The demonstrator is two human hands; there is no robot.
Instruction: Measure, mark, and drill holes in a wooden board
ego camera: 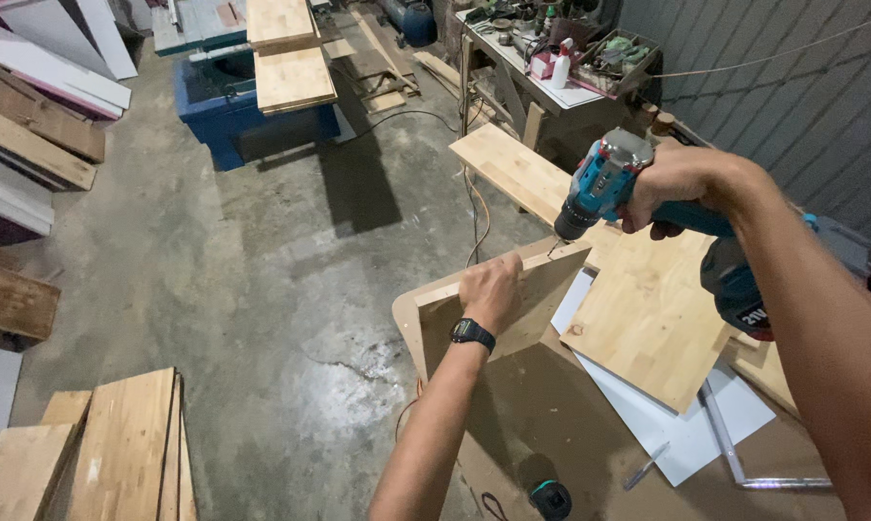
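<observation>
At near-left corner of brown surface: upright wooden panel steadied by left hand, fingers clenched over its top edge; right hand wrapped tight on blue cordless drill, bit tip touching panel's top right corner; no screw head visible yet, so fastening judged barely begun; flat pine board just beside on white sheet; open concrete floor beyond left edge.
</observation>
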